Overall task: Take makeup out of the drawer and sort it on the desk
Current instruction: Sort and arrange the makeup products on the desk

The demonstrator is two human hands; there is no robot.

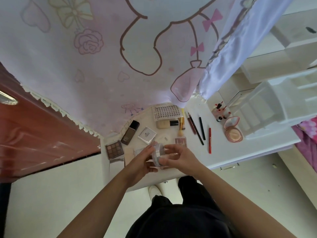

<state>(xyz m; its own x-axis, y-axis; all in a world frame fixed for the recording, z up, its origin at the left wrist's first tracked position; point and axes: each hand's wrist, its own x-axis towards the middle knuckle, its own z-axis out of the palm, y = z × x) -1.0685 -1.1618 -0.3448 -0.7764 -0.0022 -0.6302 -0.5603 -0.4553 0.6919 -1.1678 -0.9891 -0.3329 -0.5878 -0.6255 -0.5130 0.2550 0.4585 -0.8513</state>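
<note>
With much makeup point(147, 137) laid on the surface point(226, 152), a jar point(157, 152) gripped by left hand point(142, 162) and right hand point(180, 157) is yet to be placed.

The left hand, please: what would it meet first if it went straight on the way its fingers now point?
The left hand holds the round jar, so that comes first; beyond it probably the pink palette, though depth is unclear.

Jar point(157, 156) up over the desk's point(226, 152) near edge, between left hand point(140, 162) and right hand point(180, 158). From the jar: palette point(114, 149) at nine o'clock, bottle point(129, 133) at ten, box point(147, 137) at eleven, lash card point(167, 112) at twelve, pencils point(197, 133) at two, compact point(233, 132) farther out, organizer point(267, 109) behind it.
</note>
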